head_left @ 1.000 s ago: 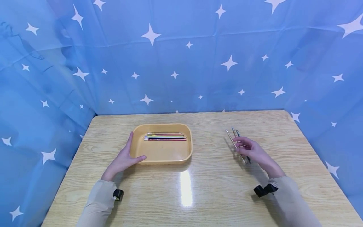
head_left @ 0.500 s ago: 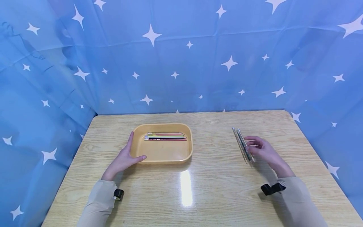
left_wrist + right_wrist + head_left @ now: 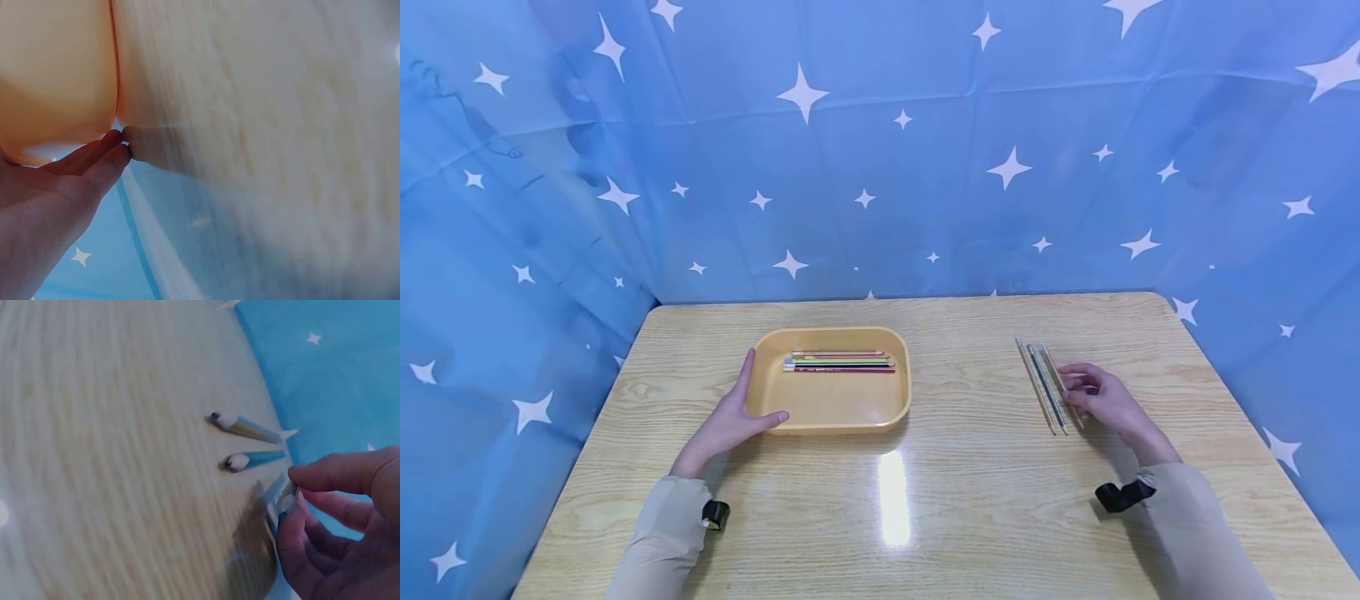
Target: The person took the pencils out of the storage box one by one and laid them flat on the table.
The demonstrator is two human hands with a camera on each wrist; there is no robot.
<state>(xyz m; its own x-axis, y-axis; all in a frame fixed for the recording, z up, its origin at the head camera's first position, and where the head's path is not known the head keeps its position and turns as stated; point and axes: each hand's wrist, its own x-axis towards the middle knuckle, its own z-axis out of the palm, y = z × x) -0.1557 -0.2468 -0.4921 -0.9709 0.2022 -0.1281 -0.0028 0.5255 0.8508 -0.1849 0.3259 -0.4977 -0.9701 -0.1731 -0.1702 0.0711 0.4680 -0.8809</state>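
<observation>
On the right half of the wooden table, my right hand [image 3: 1103, 402] pinches a pale pencil [image 3: 1054, 367] between thumb and fingers. In the right wrist view its sharpened tip [image 3: 287, 501] shows between the fingertips. Just left of it lie a dark blue-green pencil [image 3: 1048, 390] and a gold pencil [image 3: 1034, 385], side by side and slanted alike. My left hand [image 3: 730, 422] rests against the left end of a yellow tray [image 3: 831, 404], fingers straight along its side and thumb at the front rim. Several colored pencils [image 3: 838, 363] lie in a row inside the tray.
The light wood table [image 3: 970, 500] carries a bright glare patch [image 3: 893, 500] in front of the tray. A blue curtain with white stars [image 3: 880, 167] hangs behind and at both sides. Each wrist wears a black camera mount [image 3: 1123, 497].
My right hand has shifted right with the pale pencil, from left of the other two pencils to their right, and lowered it beside them. My left hand and the tray stay put.
</observation>
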